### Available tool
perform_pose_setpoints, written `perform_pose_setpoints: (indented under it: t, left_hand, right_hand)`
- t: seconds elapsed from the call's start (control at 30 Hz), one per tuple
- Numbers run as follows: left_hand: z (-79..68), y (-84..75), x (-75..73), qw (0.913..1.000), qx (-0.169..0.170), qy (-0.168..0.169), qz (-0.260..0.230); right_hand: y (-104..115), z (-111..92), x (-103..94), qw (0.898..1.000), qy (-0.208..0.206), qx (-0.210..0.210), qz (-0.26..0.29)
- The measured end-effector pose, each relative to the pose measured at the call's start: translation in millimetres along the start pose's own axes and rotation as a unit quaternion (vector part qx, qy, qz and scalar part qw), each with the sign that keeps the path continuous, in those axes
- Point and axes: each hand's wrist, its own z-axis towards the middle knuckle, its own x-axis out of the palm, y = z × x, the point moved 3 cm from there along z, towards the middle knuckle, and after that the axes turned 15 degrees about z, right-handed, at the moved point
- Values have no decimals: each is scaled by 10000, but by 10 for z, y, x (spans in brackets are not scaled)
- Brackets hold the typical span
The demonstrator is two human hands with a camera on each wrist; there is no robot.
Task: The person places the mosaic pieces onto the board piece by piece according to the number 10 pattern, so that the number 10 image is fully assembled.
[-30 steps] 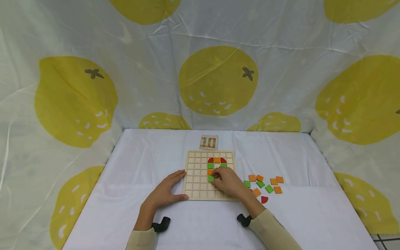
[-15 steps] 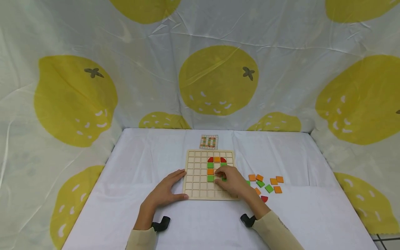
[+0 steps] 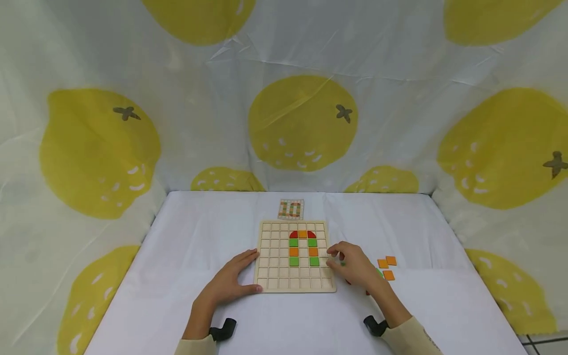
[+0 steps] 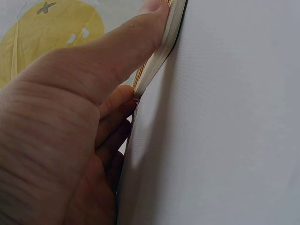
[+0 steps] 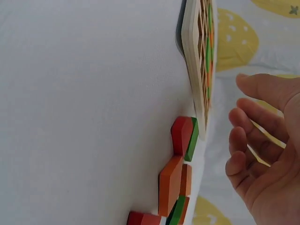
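Left hand (image 3: 228, 280) spread, thumb and fingertips against left side of wooden grid board (image 3: 262, 273), flat on white-covered table (image 3: 293, 320); left wrist view cuts most of the board off. Right hand (image 3: 355, 265) empty, fingers loosely bent, at board's right edge; over or beside it, can't tell. It hides some loose tiles (image 3: 388, 275); right wrist view shows several, a red one cropped at the bottom. Placed tiles (image 3: 302, 234) form an arch, unobstructed. Card (image 3: 291, 209) behind board, details too small.
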Motion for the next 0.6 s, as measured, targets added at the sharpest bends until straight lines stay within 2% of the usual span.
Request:
perform_pose_setpoints:
  t: [0.1,0.23,0.47,0.6]
  left_hand:
    - [-19,13,19,10000,-9,26,-38]
    - [-40,22,28,9999,85,-98,-56]
    - [-49,23,21,9998,140,-169,-20]
    - [-47,23,29,9997,166,-189,26]
  right_hand:
    - [-54,-84,-57,9999,-104,41,-87]
    - [-120,-174,-117,9994,-278,-16,-201]
    - [-287,-333,-244,9983,-567,43,-131]
    - [-418,-436,-318,9985,-534,23,-140]
